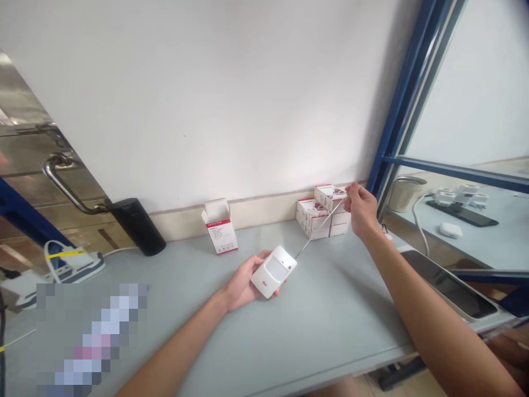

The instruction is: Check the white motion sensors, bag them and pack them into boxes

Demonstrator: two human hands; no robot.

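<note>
My left hand (243,284) grips a white plastic motion sensor (275,271), which lies across the palm and fingers just above the grey-blue table top (314,331). My right hand (361,208) is raised near the far wall, pinching the upper end of a thin metal rod (320,229). The rod slants down, and its lower tip meets the sensor's upper right corner. Just behind the rod stands a stack of small white and red boxes (322,215), close to my right fingers.
An open white and red box (219,229) stands on the table's far side. Further left are a black flask (138,227) and a white power strip (74,266). A metal door handle (66,182) is at left. A blue window frame (407,99) is at right, with white devices (457,196) beyond.
</note>
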